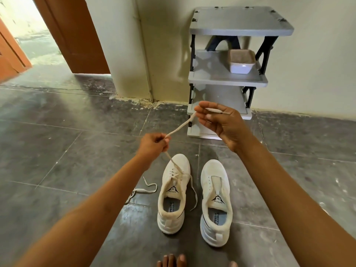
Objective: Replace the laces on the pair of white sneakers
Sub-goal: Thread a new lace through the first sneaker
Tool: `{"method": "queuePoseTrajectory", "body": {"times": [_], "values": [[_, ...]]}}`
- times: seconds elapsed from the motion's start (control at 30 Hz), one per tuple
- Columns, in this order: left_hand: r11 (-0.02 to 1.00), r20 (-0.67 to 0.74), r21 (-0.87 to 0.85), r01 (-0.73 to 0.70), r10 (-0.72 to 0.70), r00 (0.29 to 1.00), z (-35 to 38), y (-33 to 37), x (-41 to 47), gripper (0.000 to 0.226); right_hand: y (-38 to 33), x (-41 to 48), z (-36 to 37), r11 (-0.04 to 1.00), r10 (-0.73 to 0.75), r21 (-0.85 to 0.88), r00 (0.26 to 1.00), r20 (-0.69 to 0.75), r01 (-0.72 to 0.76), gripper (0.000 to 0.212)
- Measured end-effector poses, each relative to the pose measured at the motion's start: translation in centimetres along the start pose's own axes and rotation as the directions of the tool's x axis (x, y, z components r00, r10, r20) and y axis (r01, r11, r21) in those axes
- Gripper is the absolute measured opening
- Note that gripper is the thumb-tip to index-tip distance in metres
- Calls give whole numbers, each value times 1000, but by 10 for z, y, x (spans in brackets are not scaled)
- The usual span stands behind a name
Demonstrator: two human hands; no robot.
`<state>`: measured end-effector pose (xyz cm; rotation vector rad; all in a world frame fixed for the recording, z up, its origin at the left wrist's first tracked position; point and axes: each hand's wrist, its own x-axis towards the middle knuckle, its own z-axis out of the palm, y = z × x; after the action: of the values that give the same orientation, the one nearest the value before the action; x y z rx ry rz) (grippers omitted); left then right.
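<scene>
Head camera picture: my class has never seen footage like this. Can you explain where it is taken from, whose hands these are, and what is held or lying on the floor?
There is no machine here. A person wears a wide-angle camera on the head, so you see what they see, looking down. The left hand grips a cream lace, and the right hand pinches it near its tip. The lace runs down into the front eyelets of the left sneaker, which is only partly laced. The right sneaker beside it has no lace. Another loose lace lies on the grey tiled floor left of the sneakers. Against the wall stands a grey shelf rack holding a white dish. The person's toes show at the bottom edge.
</scene>
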<state>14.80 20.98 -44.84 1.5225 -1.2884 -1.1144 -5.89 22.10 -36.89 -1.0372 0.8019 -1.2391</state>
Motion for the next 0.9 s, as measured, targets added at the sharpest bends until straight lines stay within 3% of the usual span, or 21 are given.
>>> {"method": "queuePoseTrajectory", "body": {"times": [0.1,0.2,0.3,0.43,0.53,0.67,0.8,0.9], "values": [[996,68,31,-85,82,994,10,-8,-1,31,14,-1,-2,952,-120,-297,985,-123,78,17],[922,33,386,-43,33,999,16,-28,3,29,28,-3,-7,849,-197,-526,957,-215,57,16],[767,153,641,-19,-103,983,26,-56,3,23,41,-3,-12,763,-233,-646,935,-267,6,18],[702,223,712,-20,-199,954,48,-84,0,40,49,-3,-16,820,-218,-573,937,-274,23,13],[721,211,693,0,-202,956,59,-92,0,36,56,-4,-17,874,-158,-485,953,-258,13,17],[703,161,707,-74,-57,985,63,-90,-4,10,65,-4,-18,889,-101,-457,959,-266,-33,21],[744,330,634,-211,-15,944,62,-86,-13,8,69,-4,-20,903,-67,-423,950,-306,-73,21],[629,383,719,-294,-7,924,64,-89,-20,22,74,-6,-17,900,-55,-427,947,-315,-90,19]]}}
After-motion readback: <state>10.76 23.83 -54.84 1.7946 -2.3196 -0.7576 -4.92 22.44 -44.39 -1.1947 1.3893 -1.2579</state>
